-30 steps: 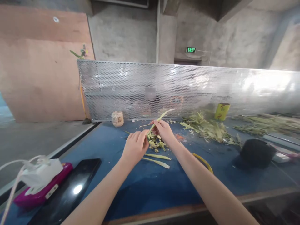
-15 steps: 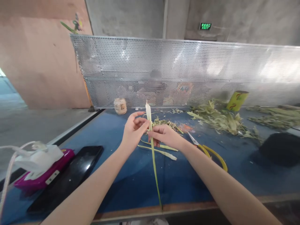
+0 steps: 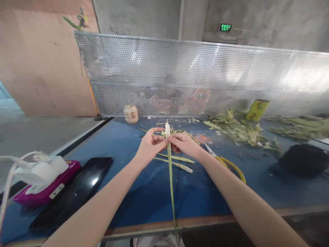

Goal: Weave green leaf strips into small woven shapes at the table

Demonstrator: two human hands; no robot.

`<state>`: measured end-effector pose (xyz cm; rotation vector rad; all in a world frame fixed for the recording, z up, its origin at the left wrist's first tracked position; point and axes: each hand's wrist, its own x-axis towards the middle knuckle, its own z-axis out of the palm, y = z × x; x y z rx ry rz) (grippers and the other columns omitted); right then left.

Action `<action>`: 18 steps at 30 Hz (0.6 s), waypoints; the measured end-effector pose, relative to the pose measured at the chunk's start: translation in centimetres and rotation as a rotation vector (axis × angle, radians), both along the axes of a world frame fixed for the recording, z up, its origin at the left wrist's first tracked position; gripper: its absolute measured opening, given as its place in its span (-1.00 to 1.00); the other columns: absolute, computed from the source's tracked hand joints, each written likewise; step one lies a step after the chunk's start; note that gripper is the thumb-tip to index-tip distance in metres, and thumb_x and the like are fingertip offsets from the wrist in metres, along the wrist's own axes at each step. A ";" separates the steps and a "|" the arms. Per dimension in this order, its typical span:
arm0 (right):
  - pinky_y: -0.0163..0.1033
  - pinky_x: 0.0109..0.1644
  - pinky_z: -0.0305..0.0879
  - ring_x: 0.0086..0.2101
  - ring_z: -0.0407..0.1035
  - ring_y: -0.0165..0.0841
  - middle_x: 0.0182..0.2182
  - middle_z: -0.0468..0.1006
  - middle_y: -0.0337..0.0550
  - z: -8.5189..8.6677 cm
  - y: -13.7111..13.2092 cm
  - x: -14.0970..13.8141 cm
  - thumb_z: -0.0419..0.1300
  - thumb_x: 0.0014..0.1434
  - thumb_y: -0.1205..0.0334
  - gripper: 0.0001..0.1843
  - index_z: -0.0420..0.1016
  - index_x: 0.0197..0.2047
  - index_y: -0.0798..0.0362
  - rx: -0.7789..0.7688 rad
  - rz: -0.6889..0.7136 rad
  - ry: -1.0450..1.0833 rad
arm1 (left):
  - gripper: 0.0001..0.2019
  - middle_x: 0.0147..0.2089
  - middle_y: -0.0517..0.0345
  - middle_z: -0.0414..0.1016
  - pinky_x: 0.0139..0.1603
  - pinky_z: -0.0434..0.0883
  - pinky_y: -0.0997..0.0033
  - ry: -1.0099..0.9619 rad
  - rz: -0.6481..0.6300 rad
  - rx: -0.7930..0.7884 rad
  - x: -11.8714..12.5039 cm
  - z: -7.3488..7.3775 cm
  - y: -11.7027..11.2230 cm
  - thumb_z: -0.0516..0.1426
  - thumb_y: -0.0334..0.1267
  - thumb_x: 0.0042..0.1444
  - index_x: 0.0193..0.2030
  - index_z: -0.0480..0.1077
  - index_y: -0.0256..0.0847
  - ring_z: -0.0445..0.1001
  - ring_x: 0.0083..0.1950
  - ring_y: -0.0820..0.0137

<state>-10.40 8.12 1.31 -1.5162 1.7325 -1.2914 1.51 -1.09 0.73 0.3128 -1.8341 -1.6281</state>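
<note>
A long pale-green leaf strip (image 3: 170,178) hangs from my fingers down over the table's front edge, its whitish broad end (image 3: 167,129) pointing up. My left hand (image 3: 151,145) pinches it from the left, near the pale end. From the right, my right hand (image 3: 185,144) pinches it at about the same height, thumb tips close together. Two more leaf strips (image 3: 180,166) lie on the blue table top just beyond and below the hands. Behind the fingers sits a small heap of plant scraps (image 3: 189,134), partly hidden. Yellow-handled scissors (image 3: 232,168) rest beside my right forearm.
A black phone (image 3: 74,192) and a purple power strip (image 3: 48,188) with white plugs lie at left. A pile of dry leaves (image 3: 239,128), a yellow-green cylinder (image 3: 257,110) and a black object (image 3: 304,159) occupy the right. A twine-like roll (image 3: 131,114) stands before the perforated metal screen (image 3: 154,68).
My right hand has moved up along the strip, bringing its thumb to the left thumb. The strip's pale end sits lower and slightly further right. The view has shifted a little.
</note>
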 end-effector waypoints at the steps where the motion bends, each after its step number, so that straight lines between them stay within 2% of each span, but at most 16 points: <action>1: -0.43 -0.59 0.07 -0.68 0.13 -0.57 -0.73 0.22 -0.36 0.0 0.0 -0.1 -0.01 0.11 0.05 -0.64 0.22 -0.58 0.11 -0.002 0.000 -0.001 | -0.61 -0.56 0.29 0.38 -0.56 0.25 0.53 -0.012 -0.013 -0.002 0.0 -0.1 0.1 0.19 -0.28 -0.13 -0.16 0.15 -0.23 0.29 -0.61 0.56; 5: -0.42 -0.60 0.06 -0.69 0.11 -0.57 -0.74 0.19 -0.38 -0.1 -0.1 -0.3 -0.04 0.12 0.13 -0.68 0.19 -0.59 0.10 0.003 0.018 -0.006 | -0.62 -0.56 0.29 0.38 -0.57 0.26 0.53 -0.017 -0.033 0.009 -0.2 -0.4 0.0 0.18 -0.28 -0.12 -0.15 0.15 -0.24 0.29 -0.60 0.55; 9: -0.42 -0.59 0.06 -0.69 0.12 -0.56 -0.73 0.20 -0.37 -0.2 -0.1 -0.6 -0.04 0.10 0.23 -0.75 0.22 -0.57 0.10 -0.005 -0.010 0.076 | -0.62 -0.58 0.29 0.37 -0.55 0.26 0.52 -0.008 -0.041 0.002 -0.4 -0.7 -0.3 0.18 -0.30 -0.12 -0.15 0.15 -0.24 0.31 -0.59 0.54; 13: -0.41 -0.58 0.05 -0.69 0.10 -0.55 -0.75 0.18 -0.38 -0.6 -0.2 -0.7 -0.03 0.07 0.23 -0.75 0.18 -0.61 0.09 -0.011 -0.023 0.133 | -0.61 -0.58 0.30 0.37 -0.56 0.26 0.52 -0.033 -0.047 0.001 -0.4 -0.9 -0.5 0.18 -0.28 -0.12 -0.15 0.15 -0.24 0.29 -0.61 0.55; 18: -0.40 -0.60 0.01 -0.70 0.07 -0.56 -0.76 0.14 -0.39 -0.6 -0.2 -0.7 -0.01 0.03 0.24 -0.74 0.17 -0.64 0.09 -0.021 0.013 0.052 | -0.54 -0.53 0.30 0.35 -0.55 0.26 0.53 -0.049 -0.096 0.037 -0.3 -1.1 -0.5 0.21 -0.25 -0.14 -0.12 0.11 -0.25 0.29 -0.58 0.57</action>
